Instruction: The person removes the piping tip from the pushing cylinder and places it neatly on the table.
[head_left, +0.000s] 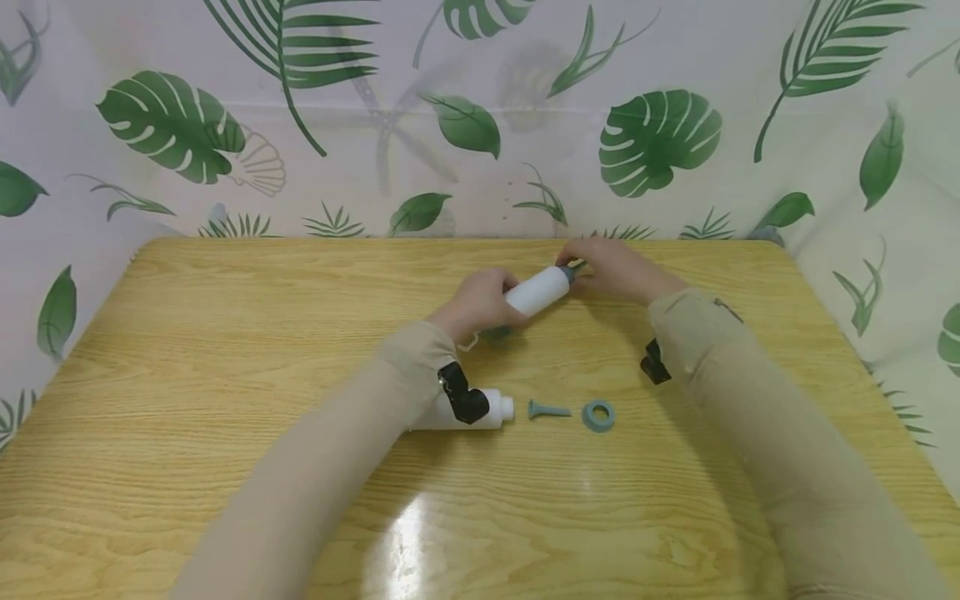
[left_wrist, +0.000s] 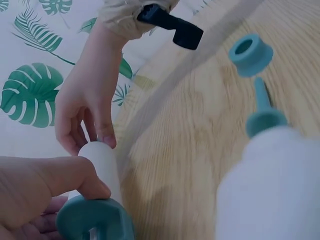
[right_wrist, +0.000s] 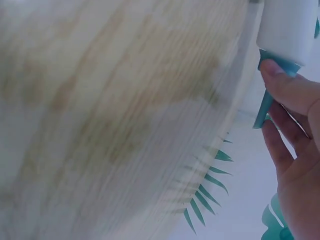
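Note:
My left hand [head_left: 480, 302] grips a white cylindrical bottle [head_left: 542, 292] above the table's far part. At the bottle's near end sits a round teal piece [left_wrist: 82, 217], beside the left thumb in the left wrist view. At the other end, my right hand [head_left: 618, 271] pinches a teal collar with its thumb; a narrow teal stem [right_wrist: 263, 110] sticks out from it in the right wrist view. Some right fingertips are hidden in the head view. A second white bottle [head_left: 491, 411] lies on its side under the left forearm, partly covered by it.
A teal stem with a flared end [head_left: 550, 411] and a teal ring [head_left: 598, 416] lie in line right of the lying bottle on the wooden table [head_left: 225, 358]. Behind the table's far edge hangs a leaf-patterned cloth [head_left: 525, 133].

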